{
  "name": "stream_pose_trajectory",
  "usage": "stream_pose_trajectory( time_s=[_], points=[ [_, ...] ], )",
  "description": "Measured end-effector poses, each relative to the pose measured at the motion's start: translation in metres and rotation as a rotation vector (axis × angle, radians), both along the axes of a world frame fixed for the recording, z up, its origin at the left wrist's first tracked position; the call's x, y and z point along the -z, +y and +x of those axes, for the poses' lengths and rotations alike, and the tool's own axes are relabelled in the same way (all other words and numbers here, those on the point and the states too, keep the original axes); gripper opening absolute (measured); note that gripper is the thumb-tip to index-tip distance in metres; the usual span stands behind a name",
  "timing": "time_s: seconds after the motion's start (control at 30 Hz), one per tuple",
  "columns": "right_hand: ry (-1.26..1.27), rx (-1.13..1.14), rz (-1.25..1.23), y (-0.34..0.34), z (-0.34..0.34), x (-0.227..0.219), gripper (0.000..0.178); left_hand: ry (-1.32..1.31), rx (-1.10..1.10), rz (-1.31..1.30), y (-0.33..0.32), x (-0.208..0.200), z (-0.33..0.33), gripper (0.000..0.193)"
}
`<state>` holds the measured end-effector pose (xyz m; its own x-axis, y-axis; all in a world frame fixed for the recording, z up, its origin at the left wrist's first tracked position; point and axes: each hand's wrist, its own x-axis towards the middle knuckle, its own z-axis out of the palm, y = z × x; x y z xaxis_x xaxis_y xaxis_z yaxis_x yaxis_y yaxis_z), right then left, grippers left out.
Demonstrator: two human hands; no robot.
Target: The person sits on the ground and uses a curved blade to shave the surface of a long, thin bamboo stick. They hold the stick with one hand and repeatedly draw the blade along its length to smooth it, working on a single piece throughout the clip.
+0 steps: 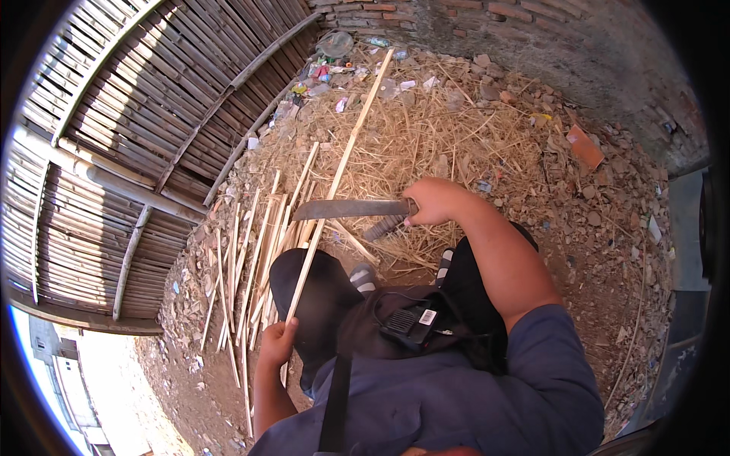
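Observation:
My left hand (278, 342) is closed around the near end of a long, pale bamboo strip (346, 156), which slants away past my left knee toward the far wall. In my right hand (436, 202) is the handle of a machete (350, 209). Its broad dark blade points left and crosses over the strip, though whether it touches cannot be told. Below the blade, a dark ridged cylindrical piece (385, 226) lies near my feet. Several loose bamboo strips (262, 251) are spread on the ground left of my leg.
Straw and shavings (426, 137) cover the ground ahead. Litter (323, 76) and rubble lie before a brick wall (525, 23) at the back. A bamboo slat fence (144, 114) stands on the left. An orange tile piece (585, 147) lies at the right. A black device (411, 323) rests on my lap.

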<state>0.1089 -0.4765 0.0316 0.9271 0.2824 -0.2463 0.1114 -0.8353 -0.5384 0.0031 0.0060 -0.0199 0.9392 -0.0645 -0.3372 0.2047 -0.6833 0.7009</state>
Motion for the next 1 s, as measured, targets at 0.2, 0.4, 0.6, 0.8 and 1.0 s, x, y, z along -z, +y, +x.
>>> stream_pose_trajectory(
  time_s=[0.2, 0.4, 0.6, 0.8, 1.0],
  points=[
    [-0.026, 0.273, 0.05, -0.044, 0.01, 0.003, 0.042, -0.037, 0.035, 0.016, -0.008, -0.011, 0.0, 0.056],
    [-0.106, 0.308, 0.108, -0.049, 0.008, 0.022, 0.043, 0.021, 0.042, -0.006, -0.006, -0.008, 0.005, 0.058],
    [-0.055, -0.069, -0.023, -0.001, 0.003, 0.024, 0.037, 0.007, 0.034, 0.029, -0.005, -0.008, 0.002, 0.059],
    [-0.056, 0.185, 0.025, -0.028, 0.006, 0.008, 0.038, -0.006, 0.01, 0.041, -0.007, -0.008, 0.0, 0.058],
    [-0.035, 0.321, 0.136, -0.048, 0.01, 0.02, 0.045, -0.024, 0.038, 0.082, -0.007, -0.01, 0.003, 0.06]
  ],
)
